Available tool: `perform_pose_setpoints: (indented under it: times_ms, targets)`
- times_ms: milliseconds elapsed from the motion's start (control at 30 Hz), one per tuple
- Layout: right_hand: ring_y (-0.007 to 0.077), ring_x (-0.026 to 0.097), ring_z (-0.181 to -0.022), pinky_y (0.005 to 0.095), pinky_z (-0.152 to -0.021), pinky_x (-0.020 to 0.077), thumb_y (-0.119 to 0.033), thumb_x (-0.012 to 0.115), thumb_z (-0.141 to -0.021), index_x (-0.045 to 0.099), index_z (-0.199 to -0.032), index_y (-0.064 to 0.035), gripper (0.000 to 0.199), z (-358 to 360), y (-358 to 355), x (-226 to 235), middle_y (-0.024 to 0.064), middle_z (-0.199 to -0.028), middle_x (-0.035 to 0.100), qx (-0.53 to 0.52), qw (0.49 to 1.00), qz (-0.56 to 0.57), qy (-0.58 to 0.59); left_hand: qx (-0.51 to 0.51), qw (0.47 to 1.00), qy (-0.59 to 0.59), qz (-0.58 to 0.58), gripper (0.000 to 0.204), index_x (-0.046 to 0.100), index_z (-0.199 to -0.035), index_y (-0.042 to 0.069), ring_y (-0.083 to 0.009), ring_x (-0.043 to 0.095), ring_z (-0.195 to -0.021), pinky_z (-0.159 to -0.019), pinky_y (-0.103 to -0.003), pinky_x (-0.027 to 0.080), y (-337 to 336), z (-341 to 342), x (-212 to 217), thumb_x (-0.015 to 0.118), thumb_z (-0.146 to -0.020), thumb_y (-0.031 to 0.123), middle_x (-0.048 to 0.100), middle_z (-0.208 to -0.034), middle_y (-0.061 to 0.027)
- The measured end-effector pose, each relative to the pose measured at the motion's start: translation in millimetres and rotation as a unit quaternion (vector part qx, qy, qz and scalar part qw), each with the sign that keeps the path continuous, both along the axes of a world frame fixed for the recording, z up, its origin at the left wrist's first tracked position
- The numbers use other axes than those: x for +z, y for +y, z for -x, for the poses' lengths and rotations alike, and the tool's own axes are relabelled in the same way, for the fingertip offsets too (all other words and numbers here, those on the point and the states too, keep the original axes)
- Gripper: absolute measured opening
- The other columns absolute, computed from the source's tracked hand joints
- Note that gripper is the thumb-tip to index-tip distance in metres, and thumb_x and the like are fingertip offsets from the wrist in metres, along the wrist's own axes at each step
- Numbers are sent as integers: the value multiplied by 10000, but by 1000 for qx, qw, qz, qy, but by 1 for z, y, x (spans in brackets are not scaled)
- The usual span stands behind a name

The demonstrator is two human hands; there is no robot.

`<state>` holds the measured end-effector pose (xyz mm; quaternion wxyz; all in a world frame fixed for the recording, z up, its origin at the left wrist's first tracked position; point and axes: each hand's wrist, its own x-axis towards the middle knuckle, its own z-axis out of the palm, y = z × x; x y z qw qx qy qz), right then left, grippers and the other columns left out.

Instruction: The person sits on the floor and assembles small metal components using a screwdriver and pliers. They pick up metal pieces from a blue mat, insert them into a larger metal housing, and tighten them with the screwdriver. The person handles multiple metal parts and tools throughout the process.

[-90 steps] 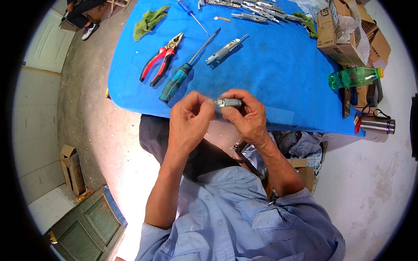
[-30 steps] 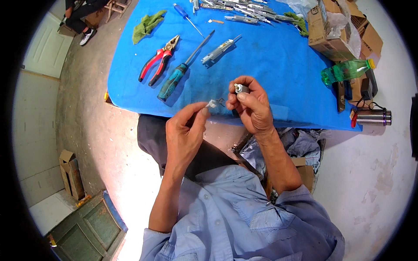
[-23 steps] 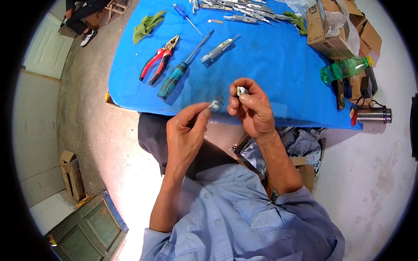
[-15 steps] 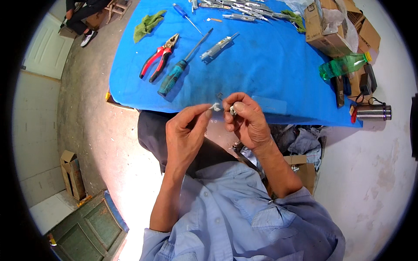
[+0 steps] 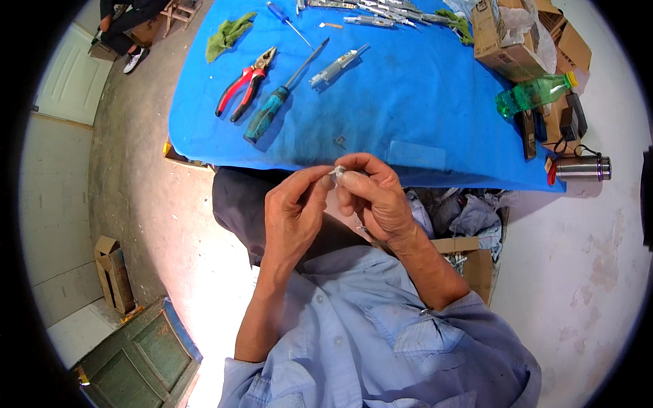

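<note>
My left hand (image 5: 297, 204) pinches a small whitish part (image 5: 338, 171) between thumb and forefinger, just off the table's near edge. My right hand (image 5: 376, 197) is closed against it, fingertips meeting those of the left; a second small pale piece held there is mostly hidden by the fingers. Just beyond the hands, a tiny metal piece (image 5: 340, 141) lies on the blue cloth (image 5: 381, 109). Farther off are a teal-handled screwdriver (image 5: 269, 112), red-and-black pliers (image 5: 246, 83) and a slim grey metal mechanism (image 5: 335, 66).
A blue screwdriver (image 5: 279, 12), green rag (image 5: 229, 37) and several metal mechanisms (image 5: 371, 21) lie at the back. On the right are a cardboard box (image 5: 500, 42), green bottle (image 5: 534, 95) and steel flask (image 5: 581, 168). Someone sits far left, a leg (image 5: 122, 34) showing.
My hands have come together, the right moving left until the fingertips meet around the small pale parts. The view has shifted slightly.
</note>
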<state>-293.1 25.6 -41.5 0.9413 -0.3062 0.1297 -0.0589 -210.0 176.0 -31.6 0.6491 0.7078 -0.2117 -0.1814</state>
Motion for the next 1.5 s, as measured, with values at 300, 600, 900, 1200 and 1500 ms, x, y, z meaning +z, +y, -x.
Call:
perform_pose_setpoints:
  times_ms: [300,600,900,1200,1500]
  targets:
    - [139,609,-777,273,-630,502,-165,653,-1053,636,-1207,-19,213,39,-53,10,63,-1007,648,-138,984,14,110,4,998,31,-47,214,783,-1189,2,-43,577,-736,-664,-194,458,1,0,1,728,-1019,119,743,-918,-5]
    - [122,553,-765,261,-615,439,-178,691,-1042,639,-1175,-41,198,165,-153,55,62,-1003,637,-373,924,62,55,-98,994,-22,-44,222,780,-1158,-23,-52,566,-695,-621,-212,449,-42,26,-1,704,-1048,154,728,-863,-12]
    - [109,538,-758,258,-600,429,-159,701,-1022,639,-1175,-40,204,206,-131,72,54,-984,632,-396,896,146,135,-247,965,-86,-13,147,789,-1071,-34,-91,629,-678,-601,-255,476,-85,76,8,764,-964,62,729,-811,-74]
    - [78,643,-717,221,-586,537,-107,717,-1000,634,-1309,-4,337,159,-32,-2,33,-993,657,-118,953,197,200,-213,976,23,-43,164,776,-1088,-39,-53,587,-702,-624,-209,462,-58,70,-9,761,-984,86,695,-820,0]
    - [67,664,-734,226,-601,554,-128,754,-986,692,-1247,-25,287,142,-26,-3,43,-1000,708,-103,937,248,222,-212,968,135,-22,166,766,-1087,-20,-46,601,-723,-623,-208,472,-50,70,-13,771,-980,106,700,-848,6]
